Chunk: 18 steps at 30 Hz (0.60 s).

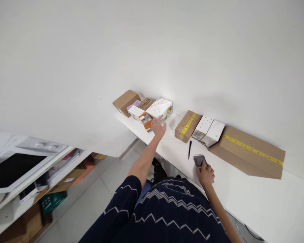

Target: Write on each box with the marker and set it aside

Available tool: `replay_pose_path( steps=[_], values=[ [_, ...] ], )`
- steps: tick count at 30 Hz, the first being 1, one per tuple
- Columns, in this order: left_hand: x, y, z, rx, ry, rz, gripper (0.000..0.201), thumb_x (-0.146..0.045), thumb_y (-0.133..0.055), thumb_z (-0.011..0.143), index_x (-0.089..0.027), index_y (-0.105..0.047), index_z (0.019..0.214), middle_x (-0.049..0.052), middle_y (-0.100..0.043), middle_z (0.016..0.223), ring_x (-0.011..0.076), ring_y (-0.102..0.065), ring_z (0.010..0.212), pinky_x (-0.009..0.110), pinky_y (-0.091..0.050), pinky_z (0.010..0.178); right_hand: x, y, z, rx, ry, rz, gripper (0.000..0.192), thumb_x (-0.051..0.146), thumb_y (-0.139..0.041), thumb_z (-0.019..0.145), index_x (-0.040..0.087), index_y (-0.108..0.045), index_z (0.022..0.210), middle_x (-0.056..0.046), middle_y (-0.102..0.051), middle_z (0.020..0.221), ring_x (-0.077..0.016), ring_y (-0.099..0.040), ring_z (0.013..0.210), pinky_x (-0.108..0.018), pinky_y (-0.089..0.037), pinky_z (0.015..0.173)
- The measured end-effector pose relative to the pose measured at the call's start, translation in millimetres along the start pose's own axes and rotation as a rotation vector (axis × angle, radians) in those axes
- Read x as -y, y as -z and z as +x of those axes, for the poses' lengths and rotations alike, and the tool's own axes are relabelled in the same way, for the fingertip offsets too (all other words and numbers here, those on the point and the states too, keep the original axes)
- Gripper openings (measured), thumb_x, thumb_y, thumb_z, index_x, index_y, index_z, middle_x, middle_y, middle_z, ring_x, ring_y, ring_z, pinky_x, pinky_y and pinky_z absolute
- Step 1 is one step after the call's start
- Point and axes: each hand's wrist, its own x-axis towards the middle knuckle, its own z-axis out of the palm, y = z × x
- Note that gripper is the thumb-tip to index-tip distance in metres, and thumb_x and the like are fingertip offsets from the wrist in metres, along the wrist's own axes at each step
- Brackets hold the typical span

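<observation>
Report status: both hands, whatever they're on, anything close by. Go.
Left hand reaching onto the white dotted box, fingers spread. Right hand closed on a small grey device on the white table. Black pen lies between the hands.

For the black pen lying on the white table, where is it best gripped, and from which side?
Pinch the black pen mid-barrel from straight above, fingers on its two long sides. It lies flat on the white table with bare surface all round, between the right hand and the taped brown box, so nothing blocks it.

Black pen [190, 149] on white table [255, 199], long taped cardboard box [248, 152] by wall, cluttered shelf [32, 175] at left
</observation>
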Motion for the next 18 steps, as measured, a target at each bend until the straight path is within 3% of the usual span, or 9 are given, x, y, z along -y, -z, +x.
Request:
replay_pose_path(
  steps=[2,4,6,9,13,18],
  values=[
    [16.1,16.7,22.1,-0.099,0.229,0.05,0.076,-0.05,-0.06,0.079,-0.023,-0.031,0.144,0.018,-0.027,0.151,0.0366,-0.028,0.137,0.053,-0.03,0.107,0.0,-0.5,0.3,0.0,0.001,0.002,0.055,0.046,-0.04,0.092,0.02,-0.041,0.14,-0.017,-0.044,0.133,-0.0342,-0.044,0.118,-0.048,-0.041,0.091],
    [29.7,28.5,40.9,-0.092,0.312,0.075,0.087,-0.058,-0.064,0.072,-0.026,-0.027,0.144,0.018,-0.022,0.152,0.0396,-0.026,0.137,0.057,-0.028,0.106,0.5,0.5,1.1,0.017,-0.013,0.011,0.057,0.048,-0.04,0.091,0.019,-0.041,0.14,-0.017,-0.044,0.133,-0.0345,-0.043,0.118,-0.049,-0.04,0.092],
    [40.0,34.7,54.0,-0.013,0.376,0.039,0.09,-0.062,-0.064,0.069,-0.027,-0.027,0.143,0.019,-0.02,0.152,0.0413,-0.029,0.135,0.056,-0.03,0.104,0.9,3.1,1.8,0.047,-0.03,0.03,0.058,0.049,-0.04,0.091,0.019,-0.041,0.141,-0.017,-0.043,0.134,-0.0351,-0.043,0.12,-0.049,-0.04,0.093],
    [48.8,37.1,61.9,0.132,0.46,-0.072,0.084,-0.058,-0.061,0.073,-0.023,-0.029,0.143,0.022,-0.03,0.145,0.0393,-0.046,0.124,0.05,-0.041,0.096,0.4,8.0,1.7,0.082,-0.036,0.069,0.057,0.048,-0.039,0.092,0.02,-0.04,0.142,-0.016,-0.042,0.137,-0.0353,-0.042,0.121,-0.049,-0.04,0.094],
    [54.5,41.5,51.1,0.181,0.435,-0.124,0.07,-0.046,-0.059,0.078,-0.024,-0.036,0.141,0.019,-0.041,0.137,0.0324,-0.057,0.113,0.042,-0.045,0.092,-1.2,11.2,1.5,0.089,-0.042,0.112,0.056,0.048,-0.038,0.091,0.022,-0.041,0.141,-0.015,-0.042,0.138,-0.0344,-0.042,0.123,-0.049,-0.039,0.095],
    [63.0,55.6,1.4,0.161,0.234,-0.209,0.045,-0.046,-0.049,0.085,-0.028,-0.055,0.127,0.008,-0.052,0.133,0.0225,-0.056,0.114,0.032,-0.043,0.096,-1.8,11.9,6.9,0.139,-0.085,0.16,0.06,0.052,-0.035,0.091,0.023,-0.037,0.143,-0.015,-0.043,0.137,-0.036,-0.041,0.123,-0.052,-0.038,0.096]
  ],
)
